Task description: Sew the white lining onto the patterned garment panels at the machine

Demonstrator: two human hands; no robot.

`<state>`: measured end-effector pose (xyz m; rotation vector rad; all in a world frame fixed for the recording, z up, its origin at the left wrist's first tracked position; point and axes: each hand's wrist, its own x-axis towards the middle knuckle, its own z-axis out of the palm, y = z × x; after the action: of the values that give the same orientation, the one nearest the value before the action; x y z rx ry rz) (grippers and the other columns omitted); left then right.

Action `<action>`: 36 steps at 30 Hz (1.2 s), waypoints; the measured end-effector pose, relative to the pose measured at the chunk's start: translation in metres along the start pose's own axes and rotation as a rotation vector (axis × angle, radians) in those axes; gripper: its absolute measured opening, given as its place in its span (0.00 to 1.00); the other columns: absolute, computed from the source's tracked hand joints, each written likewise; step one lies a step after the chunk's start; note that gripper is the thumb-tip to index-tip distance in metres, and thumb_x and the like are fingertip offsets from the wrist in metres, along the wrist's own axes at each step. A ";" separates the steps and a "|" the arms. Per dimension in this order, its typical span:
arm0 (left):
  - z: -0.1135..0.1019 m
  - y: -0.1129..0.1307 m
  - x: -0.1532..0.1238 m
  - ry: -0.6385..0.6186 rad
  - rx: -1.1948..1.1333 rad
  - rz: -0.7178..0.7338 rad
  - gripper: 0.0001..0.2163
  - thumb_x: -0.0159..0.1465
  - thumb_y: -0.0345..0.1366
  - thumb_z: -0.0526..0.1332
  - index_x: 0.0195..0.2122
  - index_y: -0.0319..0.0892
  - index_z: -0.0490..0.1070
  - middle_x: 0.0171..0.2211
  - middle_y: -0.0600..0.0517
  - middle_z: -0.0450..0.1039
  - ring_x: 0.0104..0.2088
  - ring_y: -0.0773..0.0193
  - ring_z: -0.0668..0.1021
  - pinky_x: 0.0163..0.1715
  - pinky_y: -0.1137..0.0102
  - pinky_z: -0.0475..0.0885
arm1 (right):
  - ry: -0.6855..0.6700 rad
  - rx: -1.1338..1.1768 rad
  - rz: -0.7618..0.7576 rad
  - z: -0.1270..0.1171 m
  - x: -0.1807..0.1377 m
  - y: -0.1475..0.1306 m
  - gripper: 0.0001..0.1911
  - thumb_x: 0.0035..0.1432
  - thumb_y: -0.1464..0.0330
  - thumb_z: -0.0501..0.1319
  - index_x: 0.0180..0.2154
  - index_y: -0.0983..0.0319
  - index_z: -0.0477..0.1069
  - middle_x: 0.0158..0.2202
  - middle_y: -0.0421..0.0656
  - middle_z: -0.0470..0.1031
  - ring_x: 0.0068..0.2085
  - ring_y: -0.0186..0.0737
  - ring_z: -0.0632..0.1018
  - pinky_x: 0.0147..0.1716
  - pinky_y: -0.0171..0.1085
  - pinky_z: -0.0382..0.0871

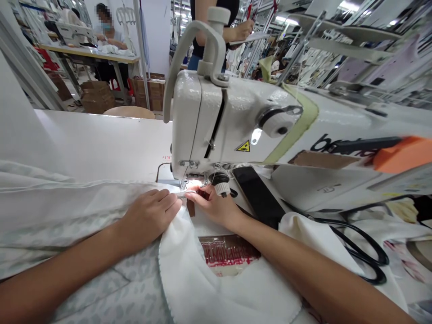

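A white industrial sewing machine [216,117] fills the middle of the view, its presser foot [189,183] just above the fabric. My left hand [150,218] lies closed on a pale cloth with a grey-green pattern [70,225], fingertips near the foot. My right hand [212,205] pinches a narrow white strip [185,194] close to the foot, beside a small brown tag [191,208]. A white cloth with a scalloped edge [216,288] lies under both forearms. The needle is hidden behind my fingers and the machine head.
A black phone [258,195] lies right of my right hand, and black-handled scissors [364,252] rest on white cloth further right. An orange object [405,154] sits on the machine arm. Behind the machine, a standing person [209,27] holds papers; a seated co-worker [110,40] works at a table.
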<state>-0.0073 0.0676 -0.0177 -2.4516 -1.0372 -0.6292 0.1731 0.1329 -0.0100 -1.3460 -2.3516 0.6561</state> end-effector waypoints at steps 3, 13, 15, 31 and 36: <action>-0.001 0.000 0.001 -0.006 0.003 -0.004 0.08 0.64 0.22 0.51 0.36 0.33 0.69 0.26 0.51 0.67 0.30 0.62 0.70 0.30 0.67 0.66 | -0.004 -0.020 -0.018 0.000 0.001 0.001 0.19 0.59 0.58 0.56 0.25 0.65 0.73 0.18 0.40 0.69 0.20 0.32 0.67 0.21 0.32 0.55; -0.004 0.003 0.002 -0.094 -0.074 -0.093 0.11 0.66 0.24 0.48 0.31 0.36 0.68 0.29 0.50 0.66 0.32 0.62 0.67 0.31 0.67 0.64 | -0.005 -0.187 -0.262 0.000 -0.007 0.001 0.15 0.64 0.61 0.52 0.36 0.62 0.74 0.28 0.41 0.74 0.27 0.33 0.72 0.23 0.30 0.57; -0.008 0.006 0.002 -0.139 -0.154 -0.167 0.10 0.65 0.25 0.49 0.33 0.36 0.69 0.30 0.48 0.65 0.34 0.60 0.66 0.33 0.66 0.64 | -0.021 -0.246 -0.369 -0.001 -0.015 0.000 0.13 0.63 0.64 0.53 0.36 0.62 0.74 0.33 0.43 0.74 0.32 0.36 0.73 0.26 0.32 0.57; -0.012 0.012 0.005 -0.364 -0.148 -0.392 0.06 0.62 0.30 0.55 0.38 0.37 0.68 0.36 0.46 0.63 0.39 0.54 0.64 0.38 0.59 0.63 | 0.113 -0.548 -0.649 0.005 -0.015 0.005 0.09 0.64 0.71 0.53 0.38 0.63 0.71 0.34 0.44 0.72 0.30 0.36 0.70 0.25 0.35 0.56; -0.013 0.012 -0.002 -0.162 -0.279 -0.232 0.10 0.64 0.33 0.54 0.45 0.36 0.67 0.41 0.43 0.66 0.44 0.52 0.67 0.42 0.57 0.66 | 0.167 -0.390 -0.535 0.008 -0.014 0.009 0.15 0.66 0.65 0.50 0.36 0.60 0.74 0.34 0.44 0.73 0.34 0.36 0.72 0.26 0.33 0.55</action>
<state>-0.0031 0.0517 -0.0100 -2.6792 -1.3962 -0.6981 0.1823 0.1232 -0.0222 -0.7891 -2.6144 -0.0711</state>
